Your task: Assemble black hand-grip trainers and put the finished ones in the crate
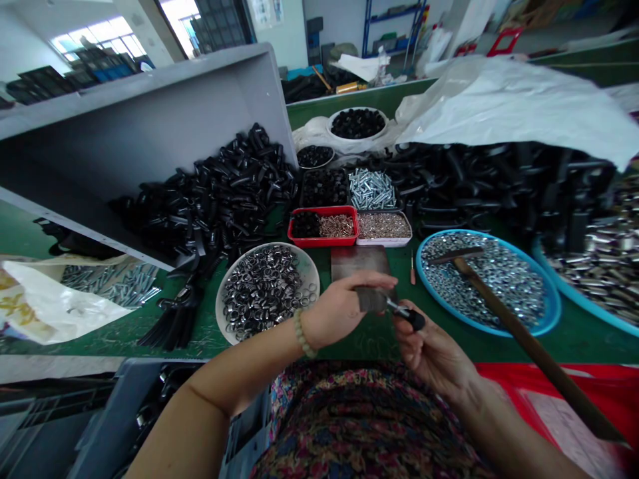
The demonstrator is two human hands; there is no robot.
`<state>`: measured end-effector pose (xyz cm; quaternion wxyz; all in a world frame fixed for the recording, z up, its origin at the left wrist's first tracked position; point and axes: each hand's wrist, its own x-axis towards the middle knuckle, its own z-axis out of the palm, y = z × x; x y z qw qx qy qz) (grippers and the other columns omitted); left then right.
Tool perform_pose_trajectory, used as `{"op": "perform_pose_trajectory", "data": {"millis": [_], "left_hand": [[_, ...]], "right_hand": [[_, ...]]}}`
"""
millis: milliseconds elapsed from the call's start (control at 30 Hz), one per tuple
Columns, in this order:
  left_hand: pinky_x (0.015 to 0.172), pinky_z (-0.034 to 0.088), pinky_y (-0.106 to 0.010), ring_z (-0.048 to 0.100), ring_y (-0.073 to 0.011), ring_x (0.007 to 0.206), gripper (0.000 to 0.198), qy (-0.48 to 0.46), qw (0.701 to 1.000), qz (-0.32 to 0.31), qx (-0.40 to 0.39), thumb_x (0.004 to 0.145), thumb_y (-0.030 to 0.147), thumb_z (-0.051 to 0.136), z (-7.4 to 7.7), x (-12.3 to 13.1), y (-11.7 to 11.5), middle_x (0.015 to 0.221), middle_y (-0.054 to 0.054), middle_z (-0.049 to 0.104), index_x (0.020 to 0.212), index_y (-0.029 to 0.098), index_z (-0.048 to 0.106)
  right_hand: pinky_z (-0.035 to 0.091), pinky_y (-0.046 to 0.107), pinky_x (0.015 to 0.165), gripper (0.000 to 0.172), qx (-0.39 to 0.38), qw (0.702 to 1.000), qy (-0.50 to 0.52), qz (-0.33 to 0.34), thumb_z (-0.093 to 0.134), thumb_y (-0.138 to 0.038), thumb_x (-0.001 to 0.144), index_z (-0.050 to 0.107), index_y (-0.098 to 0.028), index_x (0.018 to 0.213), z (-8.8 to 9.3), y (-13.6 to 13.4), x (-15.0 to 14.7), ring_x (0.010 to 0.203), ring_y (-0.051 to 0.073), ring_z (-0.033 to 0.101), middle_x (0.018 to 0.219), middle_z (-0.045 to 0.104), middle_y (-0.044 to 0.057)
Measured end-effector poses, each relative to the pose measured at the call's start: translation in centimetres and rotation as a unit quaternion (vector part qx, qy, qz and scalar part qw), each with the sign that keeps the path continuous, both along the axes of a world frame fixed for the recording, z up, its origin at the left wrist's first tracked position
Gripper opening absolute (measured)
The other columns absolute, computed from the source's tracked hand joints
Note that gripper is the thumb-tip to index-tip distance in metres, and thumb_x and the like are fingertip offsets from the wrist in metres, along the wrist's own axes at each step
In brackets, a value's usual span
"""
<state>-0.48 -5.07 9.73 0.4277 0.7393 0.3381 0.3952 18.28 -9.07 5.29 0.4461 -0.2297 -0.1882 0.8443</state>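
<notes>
My left hand (339, 311), with a beaded bracelet on the wrist, grips a short, dull grey piece (370, 300) whose kind is blurred. In front of it, my right hand (424, 349) pinches a small part with a black knob-like end (415, 319) and a shiny metal shank (397, 307). The shank points at the grey piece; whether the two are joined I cannot tell. Both hands are above the near side of a flat metal plate (357, 261). To the left stands a white bowl of metal rings (269, 289).
A hammer (492, 299) lies across a blue basin of small metal parts (424, 259), its handle reaching toward the front right. A red tray (323, 243) and a tray of bolts (372, 188) stand behind. A tilted grey crate (279, 100) spills black parts (224, 186).
</notes>
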Motion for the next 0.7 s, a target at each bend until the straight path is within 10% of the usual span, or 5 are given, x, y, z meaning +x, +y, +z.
{"op": "perform_pose_trajectory", "data": {"millis": [233,500,600,633,700], "left_hand": [[0.108,0.036,-0.044,0.042,-0.0222,0.128,0.033,0.118,0.982,-0.060,0.133,0.087,0.006,0.043,1.4,-0.9,0.7,0.136,-0.006,0.049,0.082,0.022,0.072],[0.090,0.049,-0.032,0.061,-0.0183,0.101,0.029,0.105,0.980,-0.170,0.008,0.088,0.040,0.054,2.9,-2.5,-0.6,0.101,-0.006,0.067,0.108,0.021,0.064],[0.082,0.049,-0.036,0.061,-0.0177,0.089,0.036,0.062,0.975,0.205,0.052,0.086,0.048,0.054,2.3,-9.8,3.2,0.088,-0.004,0.066,0.109,0.020,0.058],[0.084,0.048,-0.037,0.059,-0.0187,0.092,0.036,0.042,0.906,0.411,0.087,0.083,0.051,0.057,2.1,-13.2,4.9,0.087,-0.003,0.063,0.103,0.021,0.058],[0.096,0.037,-0.049,0.041,-0.0314,0.122,0.037,0.045,0.828,0.552,0.083,0.077,0.045,0.067,1.4,-20.2,8.2,0.107,-0.008,0.056,0.099,0.019,0.053]], "right_hand": [[0.051,0.019,0.057,0.022,0.099,0.984,-0.137,-0.060,0.078,-0.031,0.072,0.066,-0.022,0.089,-1.0,0.9,0.9,0.060,0.009,0.061,0.074,0.067,0.000],[0.054,0.024,0.069,0.020,0.192,0.935,-0.270,-0.125,0.072,-0.034,0.078,0.065,-0.025,0.095,-2.9,1.5,1.4,0.074,0.013,0.065,0.084,0.069,0.002],[0.056,0.024,0.070,0.019,0.185,0.932,-0.264,-0.165,0.071,-0.034,0.079,0.065,-0.026,0.096,-3.5,2.2,1.8,0.074,0.013,0.067,0.085,0.069,0.001],[0.057,0.025,0.071,0.019,0.189,0.932,-0.259,-0.170,0.071,-0.034,0.079,0.065,-0.026,0.096,-3.4,2.4,1.8,0.074,0.013,0.068,0.085,0.070,0.001],[0.058,0.026,0.071,0.019,0.202,0.932,-0.254,-0.163,0.071,-0.033,0.080,0.065,-0.027,0.096,-3.1,2.5,1.7,0.075,0.014,0.069,0.086,0.070,0.001]]}}
